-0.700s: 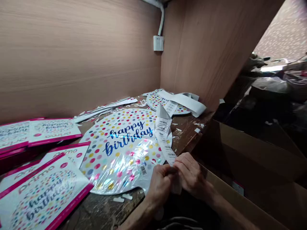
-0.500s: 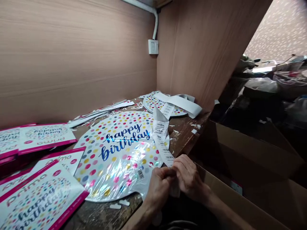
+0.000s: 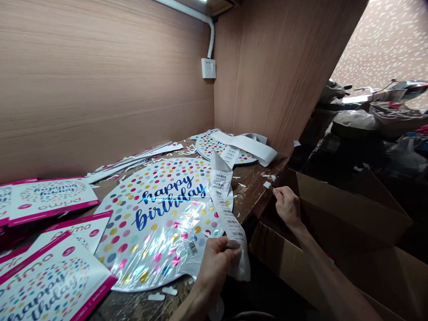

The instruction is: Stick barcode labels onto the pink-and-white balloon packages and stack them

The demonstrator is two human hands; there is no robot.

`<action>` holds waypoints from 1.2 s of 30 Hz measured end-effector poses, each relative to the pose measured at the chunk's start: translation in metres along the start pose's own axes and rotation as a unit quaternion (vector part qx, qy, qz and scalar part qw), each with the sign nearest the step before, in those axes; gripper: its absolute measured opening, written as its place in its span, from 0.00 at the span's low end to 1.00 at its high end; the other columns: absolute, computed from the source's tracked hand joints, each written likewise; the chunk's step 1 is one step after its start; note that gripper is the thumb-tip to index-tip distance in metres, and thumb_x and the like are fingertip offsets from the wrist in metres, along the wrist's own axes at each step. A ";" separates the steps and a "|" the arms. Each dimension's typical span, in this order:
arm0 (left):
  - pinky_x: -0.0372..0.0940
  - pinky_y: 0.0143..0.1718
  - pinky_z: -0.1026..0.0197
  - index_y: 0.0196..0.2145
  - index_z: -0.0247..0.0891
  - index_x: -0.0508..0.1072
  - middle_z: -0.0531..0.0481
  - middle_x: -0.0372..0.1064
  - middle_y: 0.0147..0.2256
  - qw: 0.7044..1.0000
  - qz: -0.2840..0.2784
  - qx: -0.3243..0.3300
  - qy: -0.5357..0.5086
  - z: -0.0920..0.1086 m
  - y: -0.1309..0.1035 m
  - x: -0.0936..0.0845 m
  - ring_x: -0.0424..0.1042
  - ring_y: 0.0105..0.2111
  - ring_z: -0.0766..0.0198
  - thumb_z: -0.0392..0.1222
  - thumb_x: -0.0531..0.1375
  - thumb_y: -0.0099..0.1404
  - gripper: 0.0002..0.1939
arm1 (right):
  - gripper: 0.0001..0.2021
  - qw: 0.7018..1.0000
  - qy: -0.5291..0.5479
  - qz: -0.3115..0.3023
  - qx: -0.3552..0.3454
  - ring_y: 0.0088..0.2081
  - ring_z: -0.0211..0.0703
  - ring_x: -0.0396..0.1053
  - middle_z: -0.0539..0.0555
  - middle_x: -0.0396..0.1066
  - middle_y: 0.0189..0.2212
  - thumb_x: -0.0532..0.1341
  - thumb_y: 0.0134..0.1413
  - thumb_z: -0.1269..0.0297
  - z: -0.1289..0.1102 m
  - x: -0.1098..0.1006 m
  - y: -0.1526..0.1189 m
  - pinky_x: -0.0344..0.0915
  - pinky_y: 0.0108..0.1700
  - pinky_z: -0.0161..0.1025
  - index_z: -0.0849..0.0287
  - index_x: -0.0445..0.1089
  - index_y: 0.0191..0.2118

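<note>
My left hand is closed on a strip of barcode labels, pinching it near its lower end. The strip runs back over the right edge of a round foil balloon, white with coloured dots and "happy birthday" in blue. A small barcode label sits on the balloon's lower part. My right hand is apart from the strip, fingers pinched together beside the table's right edge. Close to its fingertips is a small white scrap. Whether the fingers hold anything is too small to tell.
Pink-edged "prima" packets lie at the left. A second stack of dotted balloons with a loose white strip is at the back. Paper offcuts line the wall. An open cardboard box stands below on the right.
My right hand has left the strip and moved right and up to the table edge. My left hand keeps its hold on the label strip. The view has shifted slightly.
</note>
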State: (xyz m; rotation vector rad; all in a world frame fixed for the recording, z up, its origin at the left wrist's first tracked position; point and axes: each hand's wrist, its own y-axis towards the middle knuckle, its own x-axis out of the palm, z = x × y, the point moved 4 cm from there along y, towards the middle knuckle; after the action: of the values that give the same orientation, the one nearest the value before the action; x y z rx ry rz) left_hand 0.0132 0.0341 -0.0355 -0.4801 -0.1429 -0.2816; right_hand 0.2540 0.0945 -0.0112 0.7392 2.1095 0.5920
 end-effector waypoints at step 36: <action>0.53 0.22 0.64 0.21 0.31 0.72 0.50 0.66 0.18 1.000 -0.020 0.002 -0.004 -0.004 0.000 0.009 0.61 0.19 0.66 0.38 0.57 0.41 0.08 | 0.11 0.983 -0.164 -0.014 -0.077 0.34 0.50 0.60 0.61 0.66 0.28 0.49 0.56 0.71 0.005 0.016 0.004 0.53 0.38 0.46 0.63 0.66 0.28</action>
State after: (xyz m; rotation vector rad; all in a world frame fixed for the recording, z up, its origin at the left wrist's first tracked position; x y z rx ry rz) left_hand 0.0217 0.0306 -0.0372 -0.4755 -0.1606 -0.3188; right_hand 0.2516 0.1089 -0.0199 0.6680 1.7490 0.5679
